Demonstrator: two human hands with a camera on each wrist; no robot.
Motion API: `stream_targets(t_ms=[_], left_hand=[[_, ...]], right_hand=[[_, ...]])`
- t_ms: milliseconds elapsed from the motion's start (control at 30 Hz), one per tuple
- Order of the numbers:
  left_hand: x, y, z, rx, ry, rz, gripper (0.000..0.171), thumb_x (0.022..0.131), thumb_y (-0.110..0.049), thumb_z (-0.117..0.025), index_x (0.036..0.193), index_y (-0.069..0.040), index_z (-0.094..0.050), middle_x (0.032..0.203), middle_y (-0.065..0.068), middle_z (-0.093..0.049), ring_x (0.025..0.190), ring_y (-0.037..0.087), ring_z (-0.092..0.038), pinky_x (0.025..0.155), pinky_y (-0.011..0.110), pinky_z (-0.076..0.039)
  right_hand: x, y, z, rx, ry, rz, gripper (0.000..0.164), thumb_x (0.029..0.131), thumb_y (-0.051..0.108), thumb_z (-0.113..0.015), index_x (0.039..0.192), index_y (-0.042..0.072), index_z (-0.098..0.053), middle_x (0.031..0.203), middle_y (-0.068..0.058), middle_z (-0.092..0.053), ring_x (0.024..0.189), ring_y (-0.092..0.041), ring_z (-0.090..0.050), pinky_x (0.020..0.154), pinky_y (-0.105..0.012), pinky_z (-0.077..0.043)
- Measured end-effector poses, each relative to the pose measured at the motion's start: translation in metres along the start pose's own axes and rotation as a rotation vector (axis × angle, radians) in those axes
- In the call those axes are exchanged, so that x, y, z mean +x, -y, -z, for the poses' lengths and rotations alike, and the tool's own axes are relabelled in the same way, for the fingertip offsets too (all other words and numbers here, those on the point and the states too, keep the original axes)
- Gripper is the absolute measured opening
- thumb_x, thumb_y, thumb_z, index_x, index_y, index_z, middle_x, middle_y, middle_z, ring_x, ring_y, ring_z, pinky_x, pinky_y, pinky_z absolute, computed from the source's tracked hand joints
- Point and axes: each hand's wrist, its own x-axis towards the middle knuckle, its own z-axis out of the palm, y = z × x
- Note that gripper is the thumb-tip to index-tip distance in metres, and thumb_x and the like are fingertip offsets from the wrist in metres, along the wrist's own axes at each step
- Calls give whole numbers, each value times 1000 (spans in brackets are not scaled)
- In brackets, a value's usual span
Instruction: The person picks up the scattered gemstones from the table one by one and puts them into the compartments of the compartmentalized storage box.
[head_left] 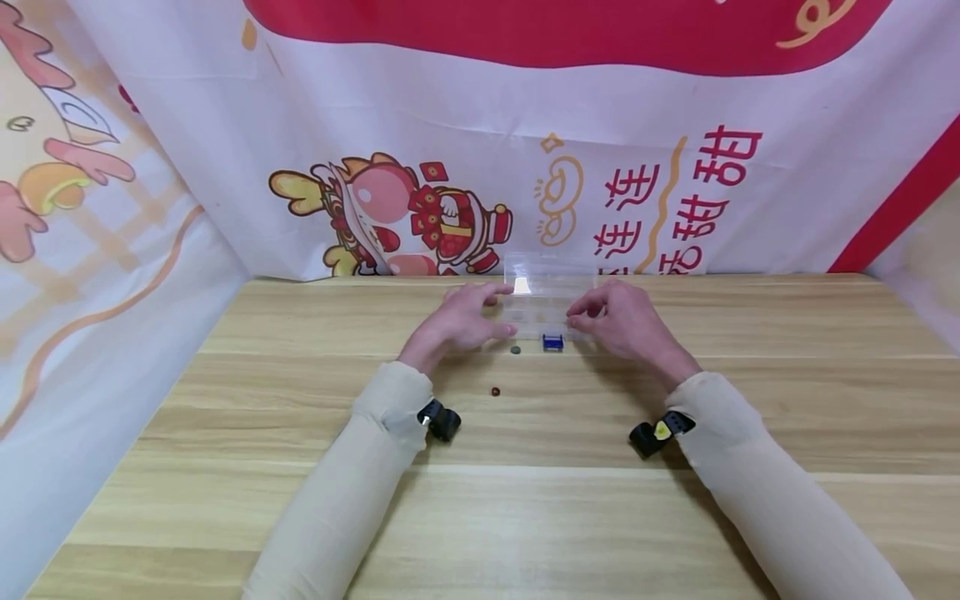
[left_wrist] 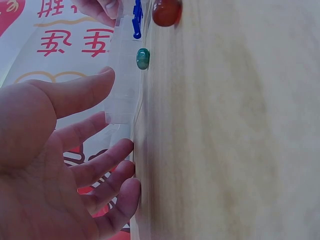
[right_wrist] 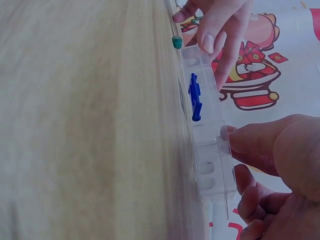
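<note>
A clear plastic compartment box (head_left: 536, 312) stands at the back of the table. My left hand (head_left: 468, 315) is at its left end, fingers loosely spread, with the thumb (left_wrist: 92, 90) overlapping the box's end in the left wrist view. My right hand (head_left: 618, 317) has curled fingers, and thumb and index finger pinch at a clear wall of the box in the right wrist view; whether a small piece sits between them I cannot tell. A blue clip-like piece (right_wrist: 195, 97) is at the box's front. Close by lies a green bead (left_wrist: 143, 58), and nearer me a reddish-brown bead (head_left: 495, 392).
The wooden table (head_left: 510, 517) meets a printed cloth (head_left: 420, 100) right behind the box. Another printed cloth (head_left: 82, 275) hangs at the left side. Black wrist cameras (head_left: 442, 421) are strapped over both sleeves.
</note>
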Motion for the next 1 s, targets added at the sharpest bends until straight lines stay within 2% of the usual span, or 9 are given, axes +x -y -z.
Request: stream_targets(t_ms=[167,700,1000], left_hand=[[0,-2,0,-13,4,14,70,99,-32,-75,162,-34,-43,167,4,-44,155,31,-27,127,59,-30],[0,-2,1,-5,4,36,70,99,-33,-75,161,-37,-43,167,2,-43,157,31,-26,128,59,-29],[0,-3,1,-14,6,35,70,99,-32,-76,161,-36,-44,167,3,-43,157,32,-25,128,59,-29]], right_hand=[[0,-1,1,7,15,-16,20,100,23,-74,117,15,-81,111,-9,-61,105,-25,-51,83,-37,-44],[1,-1,2,-7,9,12,19,100,22,-73,116,14,-81,110,-10,-64,105,-26,-51,83,-37,-44],[0,-1,1,32,1,15,20,101,23,-72,117,14,-80,111,-8,-65,105,-25,-53,85,-38,-44]])
